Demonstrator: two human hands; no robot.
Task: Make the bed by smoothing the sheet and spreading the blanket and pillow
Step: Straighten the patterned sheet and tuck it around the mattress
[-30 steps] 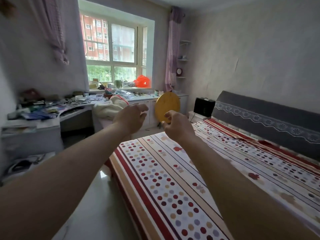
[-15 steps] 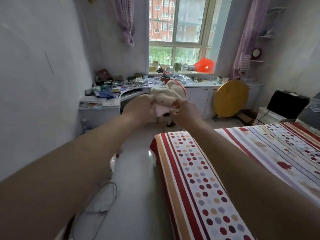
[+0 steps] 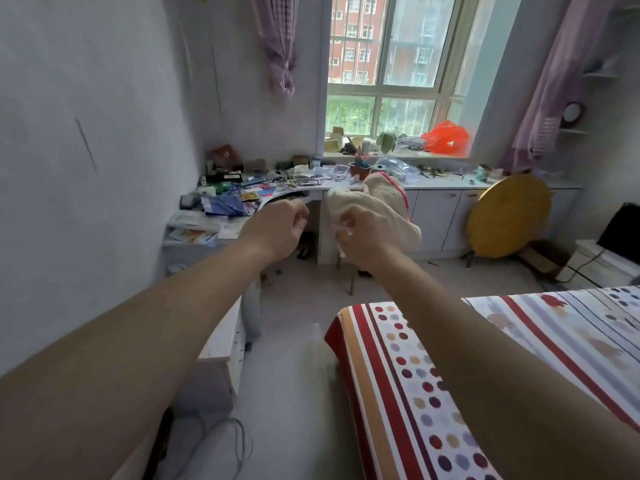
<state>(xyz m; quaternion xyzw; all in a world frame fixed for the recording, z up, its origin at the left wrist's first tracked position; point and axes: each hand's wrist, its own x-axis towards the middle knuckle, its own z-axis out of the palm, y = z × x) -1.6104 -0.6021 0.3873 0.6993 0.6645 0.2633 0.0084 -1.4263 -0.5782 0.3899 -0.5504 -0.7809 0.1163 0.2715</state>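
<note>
The bed's striped and dotted sheet lies flat at the lower right, and only its foot corner shows. A cream blanket with red trim is heaped on a chair by the desk, straight ahead. Both my arms stretch towards it. My left hand hangs left of the blanket with loosely curled fingers, holding nothing. My right hand overlaps the blanket's lower left part in view, its fingers curled in; I cannot tell whether it touches the cloth. No pillow is in view.
A cluttered corner desk runs along the left wall and under the window. A round yellow tabletop leans on the cabinets. A black box sits on a stand at the right. Cables lie on the pale floor.
My view has swung left, away from the bed and towards the desk. Both hands now sit lower and nearer the blanket, the left one a little apart from it.
</note>
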